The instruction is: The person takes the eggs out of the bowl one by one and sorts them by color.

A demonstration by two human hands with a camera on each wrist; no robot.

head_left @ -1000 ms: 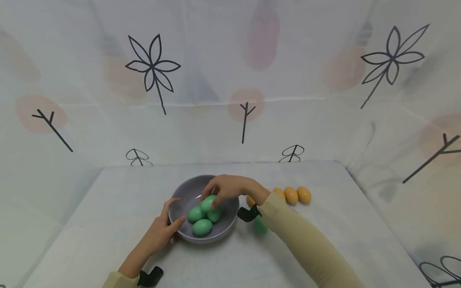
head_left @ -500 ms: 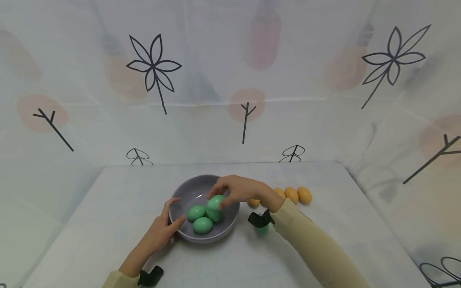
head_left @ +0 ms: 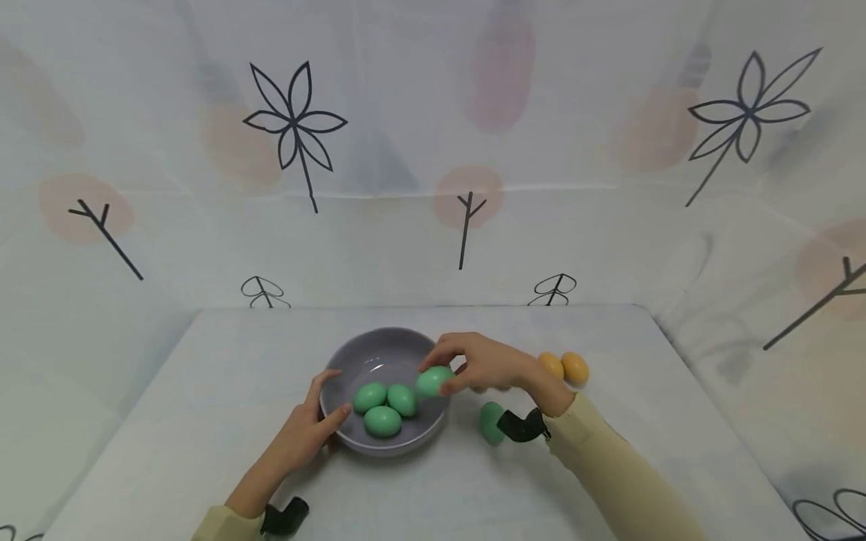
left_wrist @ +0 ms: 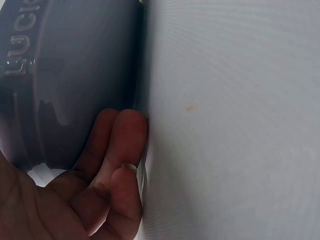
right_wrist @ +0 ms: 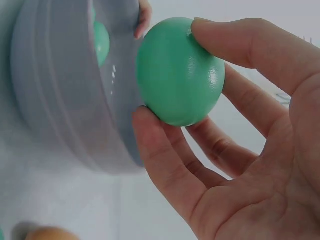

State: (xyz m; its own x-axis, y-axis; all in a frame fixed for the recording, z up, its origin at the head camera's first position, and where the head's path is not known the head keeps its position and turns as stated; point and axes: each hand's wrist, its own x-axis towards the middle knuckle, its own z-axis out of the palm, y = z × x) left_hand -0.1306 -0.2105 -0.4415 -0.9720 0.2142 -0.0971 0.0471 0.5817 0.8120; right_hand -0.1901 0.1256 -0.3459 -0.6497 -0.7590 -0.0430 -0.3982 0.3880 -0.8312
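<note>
My right hand (head_left: 497, 364) pinches a green egg (head_left: 433, 382) between thumb and fingertips at the right rim of a grey-purple bowl (head_left: 361, 357). Up close in the right wrist view, the egg (right_wrist: 177, 72) is smooth and glossy, held just outside the bowl wall (right_wrist: 65, 95). On the bowl's left side my left hand (head_left: 304, 428) grips the rim, thumb over the edge and other fingers around the outside. In the left wrist view those fingers (left_wrist: 127, 137) lie against the lower wall beside the tablecloth. Three green eggs (head_left: 383, 422) lie together inside the bowl.
Another green egg (head_left: 491, 422) lies on the white table (head_left: 271, 346) right of the bowl, partly behind the right wrist's black camera mount (head_left: 524, 426). Orange-yellow eggs (head_left: 576, 369) stand farther back right, some hidden by the right hand. Patterned cloth walls (head_left: 379, 248) enclose the table.
My right hand has lifted the green egg off the others in the bowl and carried it right to the rim. The left hand keeps its grip; the bowl stays in place.
</note>
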